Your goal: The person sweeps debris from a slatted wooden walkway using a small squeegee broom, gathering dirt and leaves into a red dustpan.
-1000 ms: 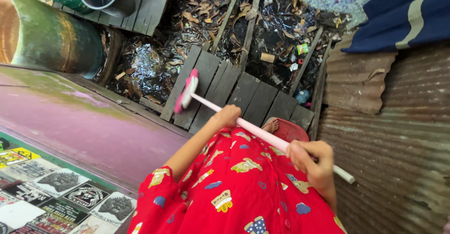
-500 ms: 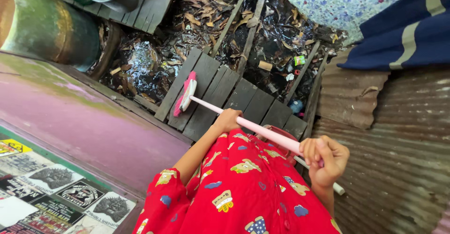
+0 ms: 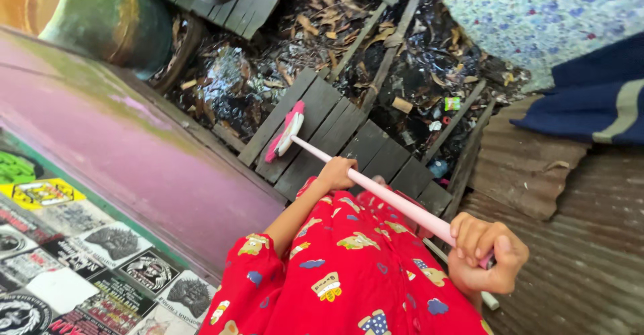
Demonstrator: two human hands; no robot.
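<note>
Head view looks down on a person in a red patterned garment (image 3: 349, 268) who holds a long pink plastic-handled broom (image 3: 376, 190) with both hands. The left hand (image 3: 335, 172) is wrapped around the handle about midway along it, fingers closed on it. The right hand (image 3: 484, 253) is clenched in a fist around the handle close to its near end.

Compared with a second ago, the right hand has slid back and up along the handle, and its grip has tightened from a loose hold into a full fist. The broom's pink and white bristle head (image 3: 284, 132) remains on the dark grey wooden plank platform (image 3: 349, 140), near that platform's far left edge, though a little further out than before. It looks like a push stroke is under way, sweeping toward the platform's edge.

Beyond the platform lies wet black ground littered with dry brown leaves (image 3: 322, 19) and small scraps. Left of the platform runs a purplish concrete ledge (image 3: 121, 147); right of it lies rusty corrugated metal sheeting (image 3: 577, 241).
</note>
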